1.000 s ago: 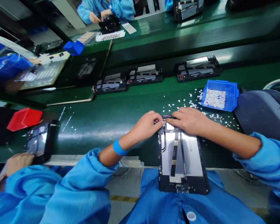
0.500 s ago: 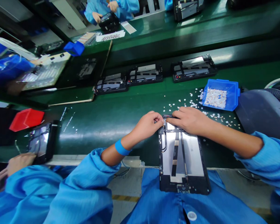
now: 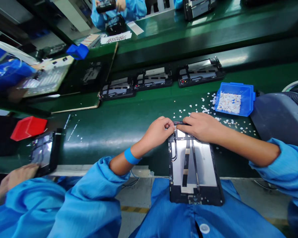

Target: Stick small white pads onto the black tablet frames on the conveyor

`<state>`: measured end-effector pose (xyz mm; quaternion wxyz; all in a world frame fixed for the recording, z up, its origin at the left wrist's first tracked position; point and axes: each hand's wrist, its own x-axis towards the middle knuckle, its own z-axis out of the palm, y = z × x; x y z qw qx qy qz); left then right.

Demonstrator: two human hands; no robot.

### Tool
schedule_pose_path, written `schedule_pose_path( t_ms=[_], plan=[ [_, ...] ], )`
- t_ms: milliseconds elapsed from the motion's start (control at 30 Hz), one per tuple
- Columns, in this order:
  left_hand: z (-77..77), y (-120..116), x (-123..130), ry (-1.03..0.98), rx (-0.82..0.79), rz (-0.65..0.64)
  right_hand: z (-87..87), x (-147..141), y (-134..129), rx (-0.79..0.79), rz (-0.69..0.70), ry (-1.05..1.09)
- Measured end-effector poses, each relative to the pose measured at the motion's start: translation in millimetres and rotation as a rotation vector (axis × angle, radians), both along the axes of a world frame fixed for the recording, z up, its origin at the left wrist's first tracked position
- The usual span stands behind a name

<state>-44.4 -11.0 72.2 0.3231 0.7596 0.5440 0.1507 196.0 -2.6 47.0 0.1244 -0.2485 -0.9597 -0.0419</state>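
Observation:
An opened tablet [image 3: 206,165], its silver inside and black flat cables facing up, lies partly over the bench edge against my blue work coat. My left hand [image 3: 161,130] is closed in a pinch at the tablet's top left corner. Whatever sits between its thumb and forefinger is too small to make out. My right hand [image 3: 201,125] lies across the top edge of the tablet, fingers stretched out and slightly apart. Its forefinger points at the left fingertips and presses near the same corner. The right thumb is hidden.
Behind my hands, three opened tablets [image 3: 154,78] lie in a row on the green bench [image 3: 109,132]. Small white pieces are scattered near a blue bin [image 3: 248,99] of them. A grey machine [image 3: 280,115] stands right. Left are a red bin [image 3: 28,128] and a co-worker's hand [image 3: 20,175] at another tablet [image 3: 43,152].
My hands stay at the tablet's corner almost unmoved. The rightmost tablet in the row has shifted slightly left. The co-worker across the bench has raised a dark device.

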Motion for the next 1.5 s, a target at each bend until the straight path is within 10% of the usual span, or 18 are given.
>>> schedule_pose_path(
  t_ms=[533,1500],
  plan=[
    [-1.3,2,-5,-0.161,-0.165,0.014,2.0,0,0,0.019,0.006,-0.001],
    [-20.0,-13,4,-0.050,0.093,0.082,1.2,0,-1,0.005,0.009,0.030]
  ],
)
